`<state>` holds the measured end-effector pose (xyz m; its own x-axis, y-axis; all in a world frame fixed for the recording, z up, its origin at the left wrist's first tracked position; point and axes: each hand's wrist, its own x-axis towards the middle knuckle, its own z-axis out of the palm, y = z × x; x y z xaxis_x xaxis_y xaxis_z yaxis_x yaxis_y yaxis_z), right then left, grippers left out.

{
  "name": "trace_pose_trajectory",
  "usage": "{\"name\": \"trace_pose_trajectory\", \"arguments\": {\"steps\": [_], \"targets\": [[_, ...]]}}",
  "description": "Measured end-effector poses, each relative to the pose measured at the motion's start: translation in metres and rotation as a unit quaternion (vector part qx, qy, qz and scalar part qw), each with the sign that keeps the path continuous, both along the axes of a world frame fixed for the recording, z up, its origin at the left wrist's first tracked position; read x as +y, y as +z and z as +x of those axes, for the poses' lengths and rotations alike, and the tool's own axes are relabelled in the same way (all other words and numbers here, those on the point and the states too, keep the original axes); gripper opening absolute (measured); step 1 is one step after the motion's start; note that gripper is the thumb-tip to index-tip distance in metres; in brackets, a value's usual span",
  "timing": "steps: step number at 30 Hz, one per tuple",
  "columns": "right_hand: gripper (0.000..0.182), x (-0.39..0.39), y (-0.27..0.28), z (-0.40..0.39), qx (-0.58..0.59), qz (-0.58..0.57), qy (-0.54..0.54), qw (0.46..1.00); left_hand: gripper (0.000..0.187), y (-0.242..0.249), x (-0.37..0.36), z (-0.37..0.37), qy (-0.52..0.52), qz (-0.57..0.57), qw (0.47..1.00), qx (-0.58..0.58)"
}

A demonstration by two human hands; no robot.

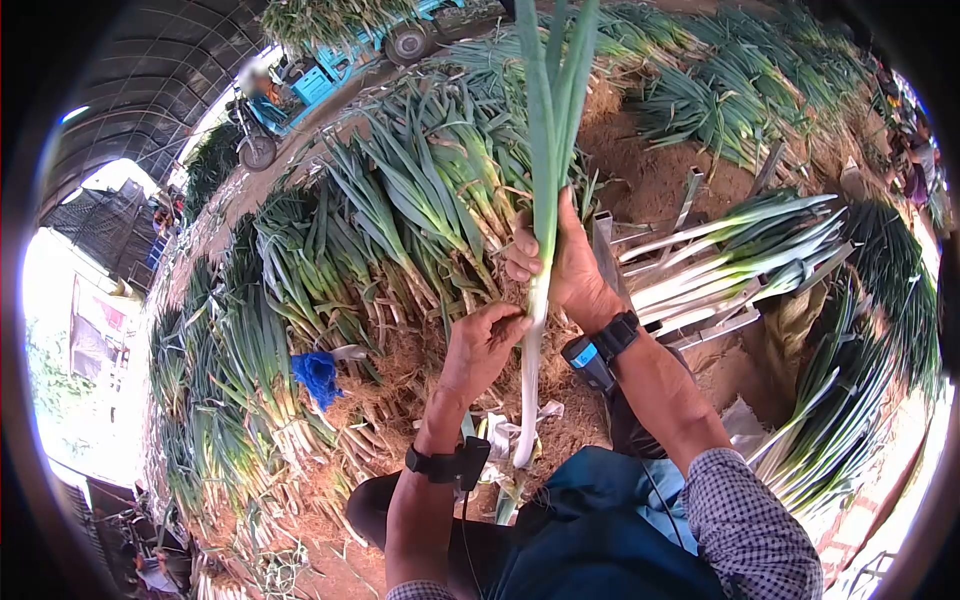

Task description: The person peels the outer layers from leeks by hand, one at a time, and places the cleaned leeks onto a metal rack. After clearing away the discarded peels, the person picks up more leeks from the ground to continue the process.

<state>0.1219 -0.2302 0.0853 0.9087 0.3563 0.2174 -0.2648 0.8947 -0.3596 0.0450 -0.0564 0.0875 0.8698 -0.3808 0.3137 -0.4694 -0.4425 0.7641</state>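
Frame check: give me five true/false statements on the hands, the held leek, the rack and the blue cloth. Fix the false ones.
1. The right hand grips the held leek. True.
2. The held leek's white end points up. False: it points down, green leaves up.
3. The left hand has its fingers at the white stem, below the right hand. True.
4. The blue cloth hangs on the rack. False: the blue cloth lies among leeks left of the hands.
5. Several leeks with white stems lie across the rack, right of the hands. True.
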Motion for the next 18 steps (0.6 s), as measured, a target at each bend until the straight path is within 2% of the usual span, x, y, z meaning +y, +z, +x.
{"name": "trace_pose_trajectory", "arguments": {"steps": [4,7,8,11,12,13,15,16,17,18], "targets": [[0.068,0.002,-0.003,0.001,-0.032,-0.001,0.019,0.999,0.014,-0.007,0.003,-0.006,0.043,-0.019,0.99,0.132],[0.073,0.004,0.0,0.002,-0.047,0.033,0.058,0.997,0.015,-0.03,0.001,-0.004,0.089,-0.029,0.992,0.09],[0.079,0.001,-0.006,0.007,-0.096,0.046,0.105,0.989,0.015,-0.045,-0.001,-0.005,0.105,-0.138,0.965,0.199],[0.09,0.01,0.022,-0.006,-0.015,-0.076,-0.024,0.997,0.012,-0.049,-0.025,-0.011,0.222,-0.114,0.967,-0.057],[0.091,0.008,0.012,-0.001,-0.095,-0.061,-0.029,0.993,0.011,-0.054,-0.03,-0.006,0.262,-0.114,0.946,-0.153],[0.085,0.008,0.001,0.001,-0.128,-0.158,-0.087,0.975,0.011,-0.057,-0.032,-0.002,0.283,-0.1,0.94,-0.16],[0.076,0.01,-0.007,-0.007,-0.186,-0.346,-0.199,0.898,0.013,-0.065,-0.036,0.004,0.327,-0.076,0.927,-0.166],[0.06,0.009,-0.006,-0.014,-0.149,-0.397,-0.199,0.884,0.014,-0.071,-0.038,0.008,0.316,-0.048,0.921,-0.222],[0.044,0.007,-0.006,-0.02,-0.113,-0.445,-0.194,0.867,0.015,-0.078,-0.037,0.011,0.318,-0.075,0.926,-0.188],[0.038,0.005,-0.016,-0.017,-0.096,-0.405,-0.197,0.888,0.016,-0.083,-0.034,0.014,0.318,-0.099,0.93,-0.152]]}}
